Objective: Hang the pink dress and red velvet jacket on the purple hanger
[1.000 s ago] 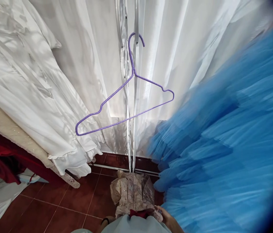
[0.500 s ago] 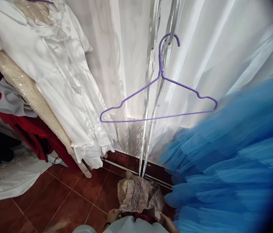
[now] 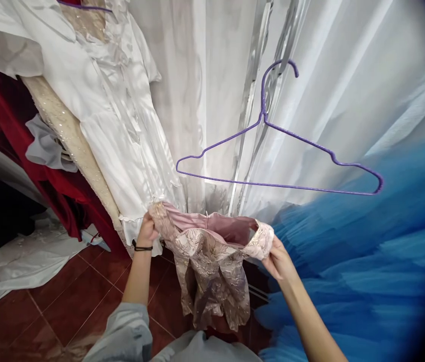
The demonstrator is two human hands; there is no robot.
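Note:
Between my hands hangs a pink dress (image 3: 212, 261) with a gold brocade pattern, its top spread wide and its plain pink lining showing. My left hand (image 3: 147, 232), with a dark band at the wrist, is closed on the dress's left shoulder edge. My right hand (image 3: 277, 256) grips the opposite shoulder edge, thumb below the cloth. Above the dress a bare purple hanger (image 3: 257, 151) hangs near a metal upright, apart from both hands. What its hook rests on is hard to make out.
White dresses (image 3: 114, 115), a beige sequined garment (image 3: 65, 136) and dark red cloth (image 3: 46, 176) hang at the left. A blue ruffled tulle gown (image 3: 355, 281) fills the right side. White curtains (image 3: 220, 75) hang behind. Below lies a red tiled floor (image 3: 84, 301).
The pink dress has come up from low near my lap, and both hands have risen and spread apart with it. My view has shifted slightly, and the hanger appears turned.

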